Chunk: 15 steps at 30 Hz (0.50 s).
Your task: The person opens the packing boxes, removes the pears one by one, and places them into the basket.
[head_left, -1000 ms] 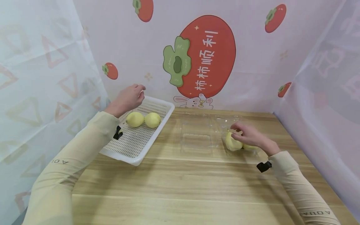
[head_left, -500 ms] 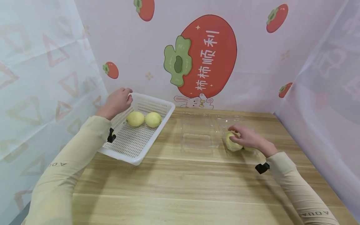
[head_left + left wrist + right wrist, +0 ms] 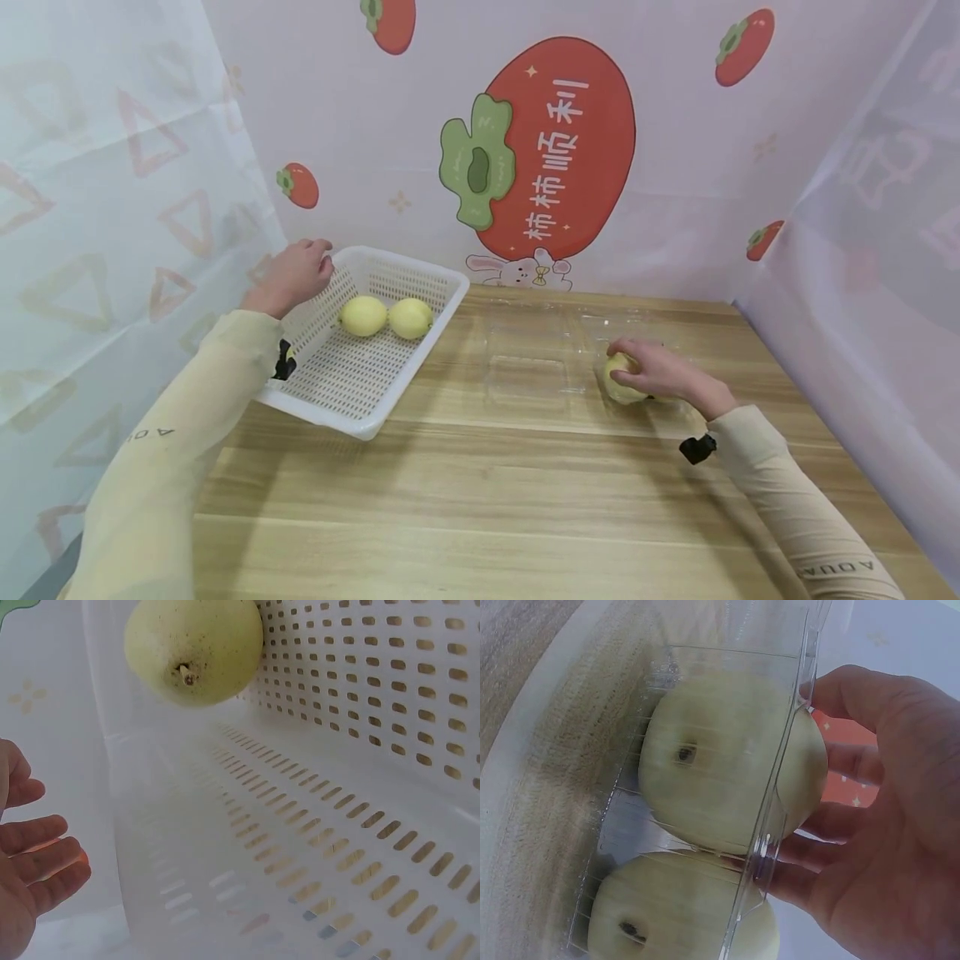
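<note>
The right hand [image 3: 660, 368] grips a pale-yellow round pear [image 3: 619, 392] in the clear plastic box [image 3: 615, 317], another pear [image 3: 671, 915] beside. Left of the box, the left hand [image 3: 292, 273], fingers loose, hovers by a white perforated plastic basket [image 3: 418, 360] holding two pears [image 3: 363, 317]. Wood-grain bench [image 3: 480, 500] fronts the box, printed backdrop [image 3: 390, 133] behind.

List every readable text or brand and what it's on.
"柿柿顺利": on the big red fruit print.
"AQUA": right sleeve; second letter unclear, could be "O".
Left sleeve: partial lettering, too distorted to read whole.
Pale figures on the right side sheet: too faint to tell if text.
None visible on the basket, pears or clear container.
</note>
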### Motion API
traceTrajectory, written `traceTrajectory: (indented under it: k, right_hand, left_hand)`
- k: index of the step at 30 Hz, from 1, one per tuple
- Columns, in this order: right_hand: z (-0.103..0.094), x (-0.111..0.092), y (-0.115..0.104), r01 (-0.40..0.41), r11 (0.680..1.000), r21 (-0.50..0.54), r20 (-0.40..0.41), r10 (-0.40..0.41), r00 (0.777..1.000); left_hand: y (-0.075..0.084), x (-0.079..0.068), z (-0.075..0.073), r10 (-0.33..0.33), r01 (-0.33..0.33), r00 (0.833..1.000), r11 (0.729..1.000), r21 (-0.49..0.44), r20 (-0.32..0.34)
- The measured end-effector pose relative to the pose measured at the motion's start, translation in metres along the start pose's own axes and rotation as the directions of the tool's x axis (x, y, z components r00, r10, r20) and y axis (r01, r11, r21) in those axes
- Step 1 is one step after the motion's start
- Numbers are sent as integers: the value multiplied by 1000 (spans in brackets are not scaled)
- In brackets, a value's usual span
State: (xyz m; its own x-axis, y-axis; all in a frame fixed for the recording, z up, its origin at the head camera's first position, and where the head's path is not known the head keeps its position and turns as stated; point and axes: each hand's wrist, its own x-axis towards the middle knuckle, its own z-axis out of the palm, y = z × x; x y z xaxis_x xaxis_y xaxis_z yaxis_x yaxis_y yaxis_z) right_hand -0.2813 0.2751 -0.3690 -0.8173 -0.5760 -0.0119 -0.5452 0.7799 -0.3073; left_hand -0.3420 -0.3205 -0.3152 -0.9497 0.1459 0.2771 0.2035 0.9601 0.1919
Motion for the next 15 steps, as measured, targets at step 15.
traceTrajectory:
  k: [15]
  right_hand:
    - [6, 8, 3, 26, 999, -28, 53, -24, 998]
  left_hand:
    - [-26, 0, 6, -83, 75, 990, 995, 70, 115]
